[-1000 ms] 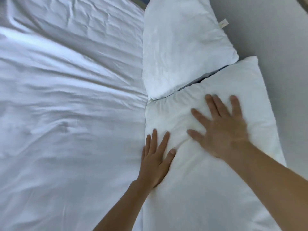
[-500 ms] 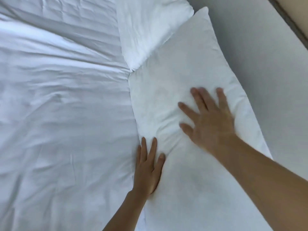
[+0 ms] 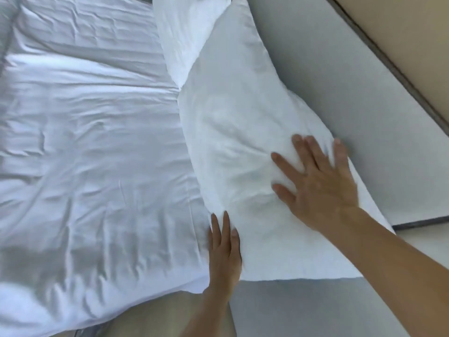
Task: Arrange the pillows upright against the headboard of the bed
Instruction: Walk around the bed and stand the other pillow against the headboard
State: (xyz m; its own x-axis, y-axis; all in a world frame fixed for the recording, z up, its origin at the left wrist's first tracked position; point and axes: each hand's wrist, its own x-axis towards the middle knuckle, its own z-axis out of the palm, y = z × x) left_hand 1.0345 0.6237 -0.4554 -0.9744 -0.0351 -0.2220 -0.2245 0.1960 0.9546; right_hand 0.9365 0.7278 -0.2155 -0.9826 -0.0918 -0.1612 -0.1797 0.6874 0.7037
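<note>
Plump white fabric pillow [image 3: 243, 142] is leaned on grey padded headboard [image 3: 328, 88] at the head edge of the bed [image 3: 85, 142], pressed by right hand [image 3: 320, 188], fingers [image 3: 288, 166] spread, and braced by left hand [image 3: 224, 249], fingers together. Forward slumping is risked on release: soft filling.

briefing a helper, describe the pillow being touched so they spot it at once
Find the grey headboard beside the white bedding. Against it lean a far pillow and the nearer pillow, which is the one. Only it has hands on it: right hand flat on its face, left hand along its bedding-side edge.
</note>
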